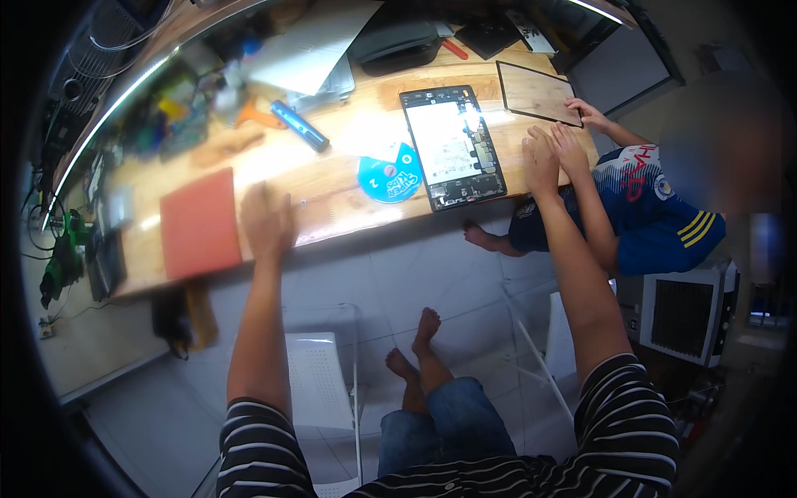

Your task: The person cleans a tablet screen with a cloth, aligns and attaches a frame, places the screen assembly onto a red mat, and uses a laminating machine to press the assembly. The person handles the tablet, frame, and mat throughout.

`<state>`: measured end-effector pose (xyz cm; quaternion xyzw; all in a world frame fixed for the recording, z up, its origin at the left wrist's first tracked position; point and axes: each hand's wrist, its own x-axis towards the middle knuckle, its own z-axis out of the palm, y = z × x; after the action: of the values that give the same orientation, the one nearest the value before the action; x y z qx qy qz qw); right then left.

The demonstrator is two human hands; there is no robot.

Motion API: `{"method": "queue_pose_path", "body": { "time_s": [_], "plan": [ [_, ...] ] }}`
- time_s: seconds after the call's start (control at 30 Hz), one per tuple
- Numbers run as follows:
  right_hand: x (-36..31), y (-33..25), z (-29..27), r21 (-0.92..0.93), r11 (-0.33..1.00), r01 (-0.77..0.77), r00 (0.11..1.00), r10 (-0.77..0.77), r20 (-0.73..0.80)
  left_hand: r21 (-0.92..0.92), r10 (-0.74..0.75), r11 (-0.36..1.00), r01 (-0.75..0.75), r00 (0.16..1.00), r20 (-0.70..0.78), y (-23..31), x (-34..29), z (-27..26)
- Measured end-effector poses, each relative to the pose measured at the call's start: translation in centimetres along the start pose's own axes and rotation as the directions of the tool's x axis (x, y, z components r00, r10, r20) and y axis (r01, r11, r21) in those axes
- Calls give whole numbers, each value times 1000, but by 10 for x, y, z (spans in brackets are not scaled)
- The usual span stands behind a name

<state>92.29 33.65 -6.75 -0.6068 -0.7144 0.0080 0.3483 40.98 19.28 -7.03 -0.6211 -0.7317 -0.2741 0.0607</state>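
Observation:
My left hand (267,220) is over the table's near edge, just right of an orange-red flat square mat (200,224). Motion smears its fingers, so I cannot make out their pose. My right hand (541,162) rests at the table's right front, fingers stretched out, holding nothing. Close to its left lies an opened tablet (481,158) with its inner boards and a large pale panel exposed. Beside my right hand, touching or nearly touching it, is another person's hand (570,152). That person's other hand (588,114) is at the corner of a thin black-framed glass panel (535,87).
A blue disc (383,184) lies left of the tablet, with a blue cylindrical tool (300,126) farther back. Blurred clutter fills the back left. A black case (394,50) and white sheets (311,50) lie at the back. The other person (643,199) sits at right.

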Motion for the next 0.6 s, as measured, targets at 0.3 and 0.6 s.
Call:
{"method": "queue_pose_path", "body": {
  "time_s": [0.3,0.6],
  "plan": [
    [-12,-13,20,-119,986,-113,993,109,-40,32,-4,999,5,1000,-19,-1,-1,0],
    [-13,0,28,-216,969,-122,992,124,-2,68,-9,998,11,999,-33,-3,-1,5]
  ]
}}
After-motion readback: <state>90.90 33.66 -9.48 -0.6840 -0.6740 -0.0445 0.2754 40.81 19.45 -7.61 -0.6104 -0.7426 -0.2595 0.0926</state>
